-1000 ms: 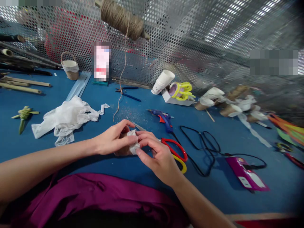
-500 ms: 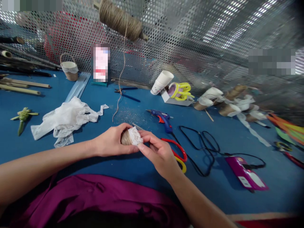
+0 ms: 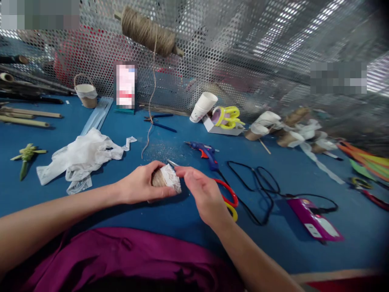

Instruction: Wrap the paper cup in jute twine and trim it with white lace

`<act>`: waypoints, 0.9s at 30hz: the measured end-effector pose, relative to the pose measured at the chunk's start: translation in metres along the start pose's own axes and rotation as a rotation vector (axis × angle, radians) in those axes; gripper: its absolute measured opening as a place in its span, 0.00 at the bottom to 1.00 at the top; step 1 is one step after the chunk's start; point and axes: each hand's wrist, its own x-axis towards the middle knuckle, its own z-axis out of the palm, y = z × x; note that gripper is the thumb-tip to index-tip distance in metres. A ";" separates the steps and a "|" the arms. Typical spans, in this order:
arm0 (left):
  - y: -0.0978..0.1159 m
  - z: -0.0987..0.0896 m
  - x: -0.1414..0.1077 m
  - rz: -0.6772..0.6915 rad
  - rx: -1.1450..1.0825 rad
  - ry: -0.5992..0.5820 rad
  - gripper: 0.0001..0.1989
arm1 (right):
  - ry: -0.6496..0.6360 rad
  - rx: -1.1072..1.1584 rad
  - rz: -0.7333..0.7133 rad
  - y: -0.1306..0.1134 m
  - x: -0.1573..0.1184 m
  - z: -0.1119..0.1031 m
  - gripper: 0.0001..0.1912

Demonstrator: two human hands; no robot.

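Observation:
My left hand is closed round a small twine-wrapped cup, which lies tilted on its side just over the table. A band of white lace circles the cup's right end. Close to that lace is my right hand, its fingers curled and drawn together; whether anything is pinched in them is hidden. Scissors lie under the right hand: the blade tip shows past the fingers, and the red and yellow handles come out on the other side.
Crumpled white lace lies to the left. A blue glue gun rests behind my right hand, its cord leading to a purple power strip. Twine hangs from a spool. Pliers, paper cups and a small basket stand farther back.
My right fingers have come away from the lace face and shifted up to its upper right edge. More lace shows on the cup, still in my left hand. The view has shifted slightly.

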 end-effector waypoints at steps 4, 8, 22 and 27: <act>0.001 0.001 -0.001 -0.011 0.024 0.004 0.30 | 0.008 -0.064 -0.023 -0.004 -0.001 0.001 0.11; 0.002 0.000 -0.001 -0.035 -0.017 -0.039 0.32 | 0.051 -0.050 -0.033 -0.006 -0.001 0.002 0.11; 0.003 -0.003 0.001 -0.134 -0.405 -0.113 0.25 | 0.135 -0.119 -0.066 -0.009 -0.002 -0.002 0.12; 0.007 -0.001 0.002 -0.184 -0.526 -0.102 0.25 | 0.049 -0.208 -0.121 -0.010 -0.002 -0.002 0.09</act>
